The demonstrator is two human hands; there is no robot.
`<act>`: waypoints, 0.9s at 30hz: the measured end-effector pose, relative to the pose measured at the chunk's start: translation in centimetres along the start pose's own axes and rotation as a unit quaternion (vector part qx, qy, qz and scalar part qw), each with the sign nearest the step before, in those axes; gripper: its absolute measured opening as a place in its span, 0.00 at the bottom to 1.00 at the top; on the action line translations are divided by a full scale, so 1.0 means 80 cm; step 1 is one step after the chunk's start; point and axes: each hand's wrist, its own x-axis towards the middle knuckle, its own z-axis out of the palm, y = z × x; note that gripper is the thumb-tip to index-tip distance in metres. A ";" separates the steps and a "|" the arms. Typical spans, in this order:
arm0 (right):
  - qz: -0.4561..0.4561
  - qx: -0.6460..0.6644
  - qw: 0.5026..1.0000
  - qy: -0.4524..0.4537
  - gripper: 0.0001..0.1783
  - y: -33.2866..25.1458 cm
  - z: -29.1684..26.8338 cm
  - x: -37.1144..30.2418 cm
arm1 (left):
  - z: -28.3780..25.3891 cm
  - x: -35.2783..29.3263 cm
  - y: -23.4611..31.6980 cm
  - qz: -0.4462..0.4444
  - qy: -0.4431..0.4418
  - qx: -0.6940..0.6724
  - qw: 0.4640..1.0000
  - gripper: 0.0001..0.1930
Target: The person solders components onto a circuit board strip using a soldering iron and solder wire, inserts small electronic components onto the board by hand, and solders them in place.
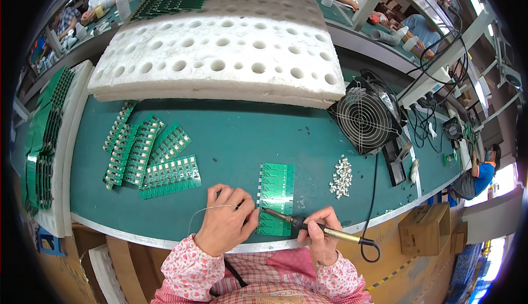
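Observation:
A green circuit board panel [278, 185] lies flat on the bench close to its front edge. My right hand [323, 235] is closed around the handle of a soldering iron [341, 234], whose tip meets the panel's left edge. Between the closed fingers of my left hand [226, 221] runs a thin solder wire [204, 211], looping down behind the wrist. That hand rests beside the panel's lower left edge, its fingertips next to the iron's tip. Whether tip and wire touch is too small to tell.
Several boards fitted with white parts [170, 174] overlap at the left. A pile of small white components [341, 177] lies right, below a black fan [360, 114]. A holed white foam block [220, 81] spans the back. Green boards [44, 139] stand far left. The iron's cord [375, 188] trails right.

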 end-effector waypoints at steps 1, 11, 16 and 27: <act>0.000 0.000 1.000 0.001 0.09 0.001 0.000 0.000 | -0.001 0.000 0.001 -0.001 -0.003 0.003 1.000 0.07; -0.021 -0.046 0.999 -0.015 0.12 0.000 0.000 -0.001 | 0.000 0.000 0.002 -0.004 -0.013 0.014 1.000 0.07; -0.031 -0.028 0.999 -0.017 0.07 0.003 -0.002 -0.002 | 0.000 0.001 0.001 -0.008 -0.009 0.010 1.000 0.07; -0.276 -0.341 0.898 -0.041 0.17 -0.003 0.000 -0.004 | -0.003 0.000 -0.001 -0.030 0.046 -0.023 0.998 0.09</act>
